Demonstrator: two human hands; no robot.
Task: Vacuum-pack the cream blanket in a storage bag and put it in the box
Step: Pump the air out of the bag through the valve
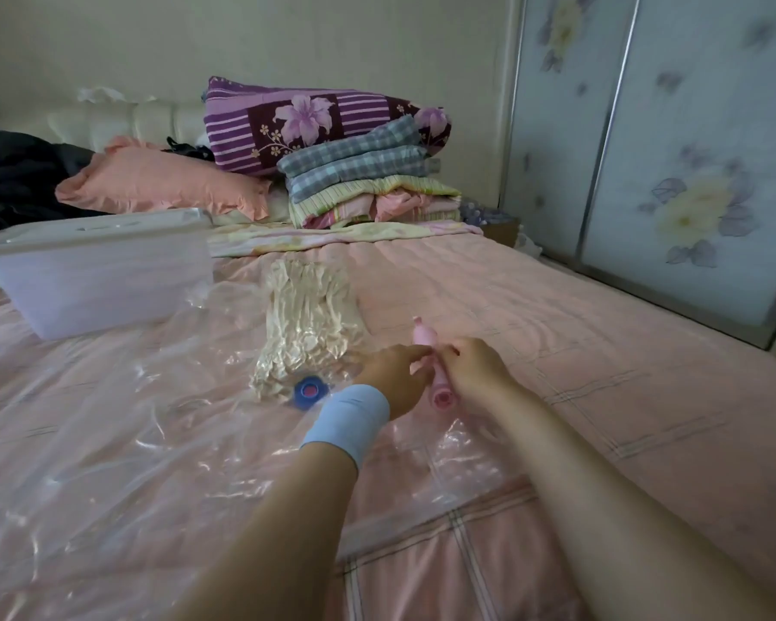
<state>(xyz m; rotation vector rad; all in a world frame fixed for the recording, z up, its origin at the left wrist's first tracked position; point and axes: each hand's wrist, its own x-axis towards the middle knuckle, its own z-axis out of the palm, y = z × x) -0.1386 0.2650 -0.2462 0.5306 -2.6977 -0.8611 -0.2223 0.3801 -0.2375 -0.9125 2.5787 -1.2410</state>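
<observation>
Farthest left, the box [95,280], pale translucent plastic with its lid on, stands on the bed [579,333], whose pink checked cover fills most of the view. Just right of it and nearer, the clear storage bag [108,419] lies spread flat and wrinkled over the cover, reaching from the box down to the near edge. Inside the bag the cream blanket [308,324] is squeezed into a tight, ridged bundle; its long axis runs near to far, the far end close to the box's right corner and the near end just beside the blue valve [309,389] with its pink centre. Right of the valve, the left hand [393,378], wearing a light blue wristband [348,421] whose faint mark is too small to read, pinches the middle of the pink pump [442,398] with curled fingers. The pump also lies lengthwise near to far, its round open end facing the viewer and its narrow tip pointing away. The right hand [476,374] grips the same pump from the other side, fingers curled round it. Far behind, a salmon pillow [153,181], a purple flowered quilt [314,123] and a stack of folded bedding [364,181] sit at the bed's head, and flower-patterned wardrobe doors [691,150] stand at right.
</observation>
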